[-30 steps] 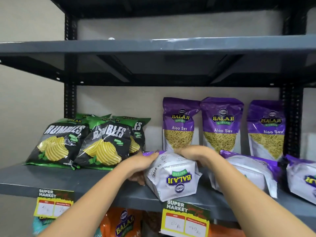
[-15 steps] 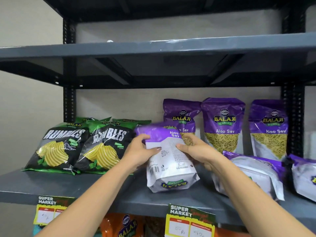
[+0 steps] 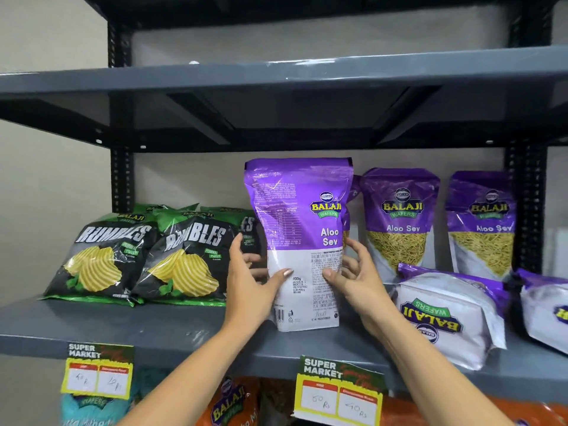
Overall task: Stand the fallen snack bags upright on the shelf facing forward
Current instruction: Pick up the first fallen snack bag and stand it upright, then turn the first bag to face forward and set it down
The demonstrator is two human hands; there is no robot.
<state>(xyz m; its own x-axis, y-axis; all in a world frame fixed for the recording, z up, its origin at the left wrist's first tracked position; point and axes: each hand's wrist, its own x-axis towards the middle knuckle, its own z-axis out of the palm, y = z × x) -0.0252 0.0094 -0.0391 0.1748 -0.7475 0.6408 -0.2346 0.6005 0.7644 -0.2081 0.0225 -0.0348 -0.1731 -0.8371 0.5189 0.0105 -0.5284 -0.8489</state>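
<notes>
A purple and white Aloo Sev bag stands upright on the grey shelf, its back panel with small print turned towards me. My left hand grips its lower left side and my right hand grips its lower right side. To the right, a second Aloo Sev bag lies fallen on the shelf with its logo upside down. A third fallen bag lies at the far right edge, partly cut off.
Two upright Aloo Sev bags stand at the back right. Black and green Rumbles chip bags lean at the left. Price tags hang from the shelf's front edge. An upper shelf sits overhead.
The bag lay on its side under both hands, was tilted up half a second ago, and now stands fully upright on the shelf, still held on both sides.
</notes>
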